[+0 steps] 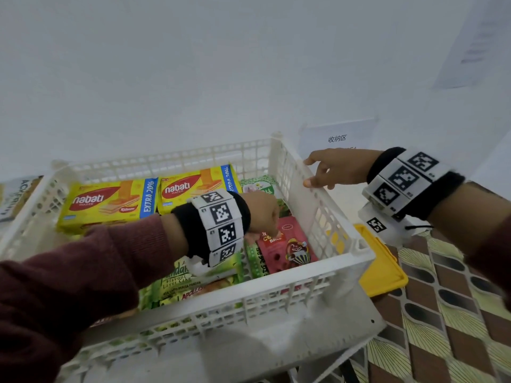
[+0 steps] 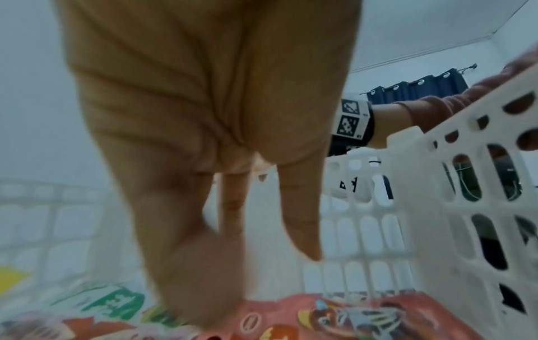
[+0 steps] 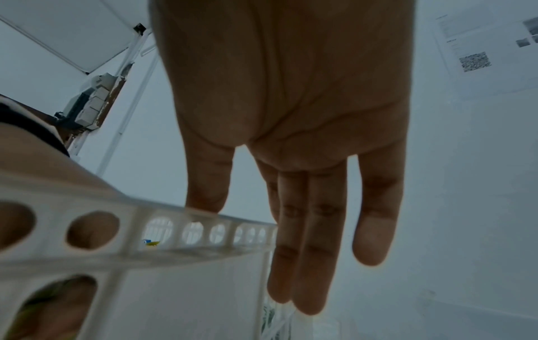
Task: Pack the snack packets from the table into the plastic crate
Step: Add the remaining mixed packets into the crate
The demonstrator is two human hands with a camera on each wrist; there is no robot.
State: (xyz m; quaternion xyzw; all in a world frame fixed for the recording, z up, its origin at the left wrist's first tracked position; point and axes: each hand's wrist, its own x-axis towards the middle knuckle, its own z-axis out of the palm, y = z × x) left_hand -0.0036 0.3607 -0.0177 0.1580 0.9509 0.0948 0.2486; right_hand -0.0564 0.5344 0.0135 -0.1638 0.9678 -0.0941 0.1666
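A white plastic crate (image 1: 276,280) holds two yellow Nabati wafer packets (image 1: 110,203) at the back, a green pandan cake packet (image 1: 188,277) in front and a red snack packet (image 1: 290,250) at the right. My left hand (image 1: 269,230) reaches down inside the crate. Its straight fingers and thumb touch the red packet (image 2: 349,317). The left hand (image 2: 262,287) holds nothing. My right hand (image 1: 318,172) is spread at the crate's right wall (image 2: 465,184). In the right wrist view the right hand (image 3: 256,253) has its thumb on the rim (image 3: 128,230) and its fingers straight outside.
A yellow tray (image 1: 384,266) lies against the crate's right side on a patterned cloth (image 1: 442,313). Another packet (image 1: 16,194) lies outside the crate at the far left. A white wall with a paper label (image 1: 337,138) stands close behind.
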